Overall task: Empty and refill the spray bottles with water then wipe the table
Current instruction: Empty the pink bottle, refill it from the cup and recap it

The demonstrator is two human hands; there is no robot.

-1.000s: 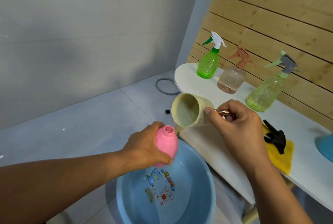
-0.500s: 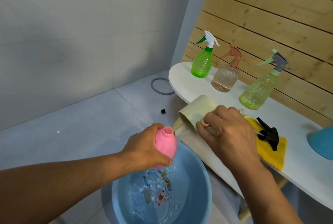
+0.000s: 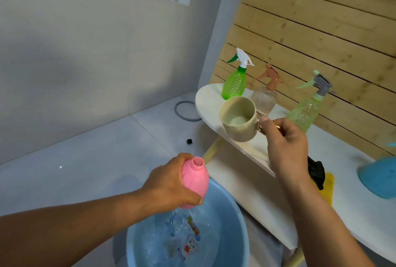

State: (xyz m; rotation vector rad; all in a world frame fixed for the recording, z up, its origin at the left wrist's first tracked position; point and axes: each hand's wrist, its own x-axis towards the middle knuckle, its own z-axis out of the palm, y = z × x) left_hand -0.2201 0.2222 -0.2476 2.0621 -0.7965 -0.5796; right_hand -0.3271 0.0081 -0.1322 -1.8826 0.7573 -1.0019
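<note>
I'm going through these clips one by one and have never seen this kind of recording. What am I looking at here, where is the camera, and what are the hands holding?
There is no machine: a person wears a wide-angle camera on the head, looking down at their own bare hands. The left hand grips an uncapped pink bottle above a blue basin of water on the floor. The right hand holds a beige cup by its handle, lifted and tipped a little; some water shows inside it. On the white table by the wooden wall stand three spray bottles: a green spray bottle, a clear spray bottle with a brown head and a pale green spray bottle with a grey head. A black spray head lies on a yellow cloth, probably the pink bottle's. A blue object sits at the right edge, too blurred to name.
</note>
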